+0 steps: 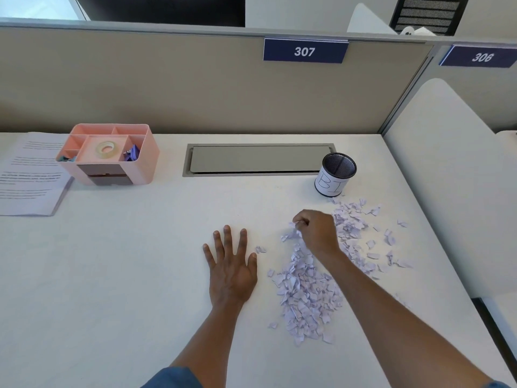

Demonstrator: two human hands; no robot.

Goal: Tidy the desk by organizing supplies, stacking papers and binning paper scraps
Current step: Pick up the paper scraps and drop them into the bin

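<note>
Left hand (230,266): lies flat on the white counter (126,275), palm down, fingers straight and spread; its grip is spread and holds nothing. It sits just left of the scrap pile, with one stray scrap (260,249) just beside the thumb.
Right hand (317,232): reaches into the upper part of the pile, fingers curled, its grip pinching a few paper scraps at the fingertips (298,221).
Paper scraps (306,298): pale lilac torn bits, heaped densely in a band on the right half of the counter, thinning into loose pieces toward the right edge and up to the foot of the bin.
Bin (335,175): black mesh cup with a white paper label lettered "BI", upright at the back right, just beyond the scraps; what is inside cannot be made out.
Organizer (109,154): pink compartment tray at the back left, with a roll of clear tape (107,149) in the centre well and purple clips (132,154) in the well to its right.
Papers (29,175): printed sheets lying flat at the far left, touching or tucked under the organizer's left side.
Cable hatch (258,159): grey lid set into the counter, between organizer and bin.
Partition sign (305,50): blue plate reading 307.
</note>
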